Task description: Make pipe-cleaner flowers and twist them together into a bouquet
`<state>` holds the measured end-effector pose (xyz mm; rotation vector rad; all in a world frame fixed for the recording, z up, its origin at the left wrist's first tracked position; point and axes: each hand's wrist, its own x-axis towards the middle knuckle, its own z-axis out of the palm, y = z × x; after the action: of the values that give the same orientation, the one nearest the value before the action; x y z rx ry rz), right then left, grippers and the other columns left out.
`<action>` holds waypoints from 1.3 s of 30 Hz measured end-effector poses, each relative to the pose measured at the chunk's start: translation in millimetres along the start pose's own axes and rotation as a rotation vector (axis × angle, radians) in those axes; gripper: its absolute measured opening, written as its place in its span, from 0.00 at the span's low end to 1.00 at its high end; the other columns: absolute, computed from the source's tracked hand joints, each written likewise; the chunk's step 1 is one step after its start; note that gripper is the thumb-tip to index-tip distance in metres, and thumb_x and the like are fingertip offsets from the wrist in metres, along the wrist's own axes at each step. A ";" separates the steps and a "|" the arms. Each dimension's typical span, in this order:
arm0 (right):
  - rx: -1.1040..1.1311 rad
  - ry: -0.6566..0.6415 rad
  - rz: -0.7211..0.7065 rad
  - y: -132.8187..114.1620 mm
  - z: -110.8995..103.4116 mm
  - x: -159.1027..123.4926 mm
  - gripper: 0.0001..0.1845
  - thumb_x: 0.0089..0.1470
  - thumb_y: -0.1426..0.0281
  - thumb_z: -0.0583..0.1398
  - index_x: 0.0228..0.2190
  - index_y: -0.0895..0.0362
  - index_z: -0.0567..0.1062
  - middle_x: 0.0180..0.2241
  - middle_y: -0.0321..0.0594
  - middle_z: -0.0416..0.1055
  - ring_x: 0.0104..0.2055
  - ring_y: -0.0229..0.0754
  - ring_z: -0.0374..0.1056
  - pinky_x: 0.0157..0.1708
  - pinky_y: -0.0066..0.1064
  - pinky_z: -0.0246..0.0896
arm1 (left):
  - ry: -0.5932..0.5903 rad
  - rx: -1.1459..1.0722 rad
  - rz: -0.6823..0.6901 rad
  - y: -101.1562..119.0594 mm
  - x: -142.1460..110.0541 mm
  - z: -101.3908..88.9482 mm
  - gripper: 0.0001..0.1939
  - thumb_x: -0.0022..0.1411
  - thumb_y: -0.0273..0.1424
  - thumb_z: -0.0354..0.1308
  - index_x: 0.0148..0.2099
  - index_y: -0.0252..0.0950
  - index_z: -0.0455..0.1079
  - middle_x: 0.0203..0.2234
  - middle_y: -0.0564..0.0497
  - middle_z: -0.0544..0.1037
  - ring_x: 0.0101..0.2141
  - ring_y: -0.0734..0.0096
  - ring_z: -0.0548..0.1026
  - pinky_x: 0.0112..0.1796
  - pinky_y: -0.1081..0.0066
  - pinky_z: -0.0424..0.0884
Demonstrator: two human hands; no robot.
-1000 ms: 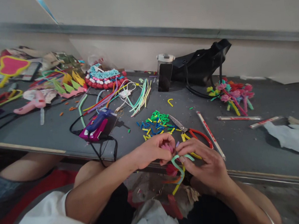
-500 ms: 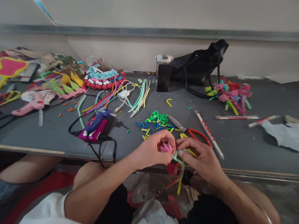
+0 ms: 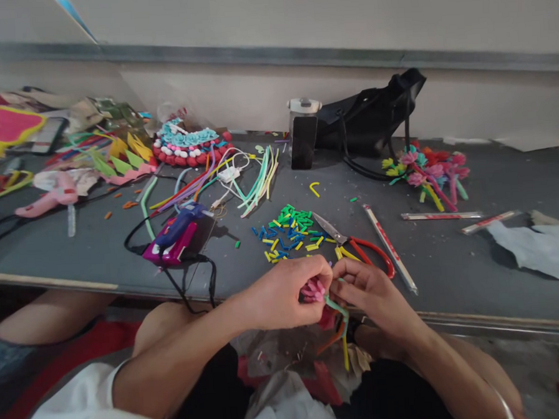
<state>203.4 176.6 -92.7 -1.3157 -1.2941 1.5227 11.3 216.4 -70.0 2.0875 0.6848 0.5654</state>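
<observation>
My left hand (image 3: 279, 294) is closed around a pink pipe-cleaner flower (image 3: 313, 289), its petals showing between thumb and fingers. Against it, my right hand (image 3: 375, 295) pinches a mint-green pipe cleaner (image 3: 338, 308) at the flower's base; the fingertips of both hands nearly meet. Below the hands hang an orange pipe cleaner (image 3: 331, 340) and a yellow pipe cleaner (image 3: 346, 354). A red flower (image 3: 328, 319) shows partly behind my left fingers. How these pieces join is hidden by the fingers.
Red-handled scissors (image 3: 370, 255) and cut green, blue and yellow bits (image 3: 292, 231) lie just beyond my hands. A blue glue gun (image 3: 181, 226) rests on a purple box at left. Finished flowers (image 3: 432, 173) lie right, by a black bag (image 3: 373, 120) and a phone (image 3: 304, 142).
My hands have drawn closer together. The mint-green pipe cleaner's curled end, earlier sticking out over my right fingers, is now mostly hidden at the flower's base.
</observation>
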 end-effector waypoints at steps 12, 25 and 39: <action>0.042 0.035 -0.016 -6.4 5.6 -15.9 0.11 0.44 0.63 0.65 0.27 0.57 0.72 0.16 0.26 0.62 0.18 0.29 0.53 0.19 0.22 0.45 | 0.051 0.559 0.211 17.8 -22.9 16.4 0.09 0.65 0.24 0.47 0.45 0.36 0.67 0.38 0.46 0.74 0.40 0.67 0.71 0.41 0.70 0.66; 0.248 -0.007 -0.013 -6.6 36.4 -66.9 0.16 0.42 0.59 0.69 0.28 0.58 0.75 0.18 0.29 0.68 0.17 0.31 0.60 0.19 0.23 0.55 | 0.192 0.321 0.081 66.4 -67.8 21.1 0.08 0.64 0.27 0.54 0.39 0.35 0.75 0.35 0.46 0.75 0.35 0.70 0.72 0.37 0.72 0.67; 0.424 -0.184 -0.090 25.6 55.3 -126.8 0.18 0.41 0.59 0.71 0.28 0.59 0.77 0.23 0.36 0.72 0.22 0.34 0.65 0.24 0.26 0.61 | 0.229 -0.663 -0.535 102.3 -113.5 53.2 0.11 0.41 0.33 0.68 0.27 0.32 0.73 0.18 0.53 0.72 0.19 0.77 0.68 0.23 0.74 0.62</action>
<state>178.1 38.3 -89.0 -0.8539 -1.0445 1.7650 -14.1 61.6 -30.5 1.1747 0.9834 0.6174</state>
